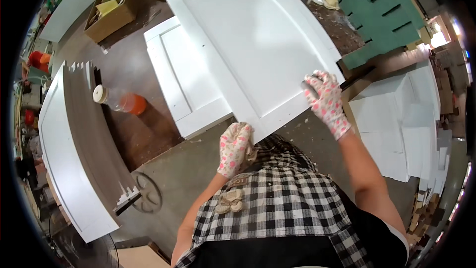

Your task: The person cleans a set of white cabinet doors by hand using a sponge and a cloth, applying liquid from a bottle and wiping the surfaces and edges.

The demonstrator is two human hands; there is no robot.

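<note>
I had both hands at the near edge of the white panel [253, 39], so what mattered was how that edge lay between my two grips. The panel was face up, its long axis running away from me and leaning to the far left; the near edge slanted from its closest corner, at my left hand [235, 149], up and out toward my right hand [325, 99]. Underneath, a lower panel [183, 64] stuck out to the left, over the brown table [126, 131], and my near edge jutted past the table's front, above the floor [196, 164]. My left fingers were bent tight over that closest corner, grasping it, with the wrist below and the forearm rising from the lower edge of my view. My right hand was at the near right corner, knuckles up, clasped about a small grey pad [311, 90] whose kind I couldn't tell; I judged it to be resting on the face, though the fingers hid the underside. That hand lay farther out, its forearm reaching up and inward from the lower right. For anything at the right-hand long edge, I reckoned the right was the nearer hand.
</note>
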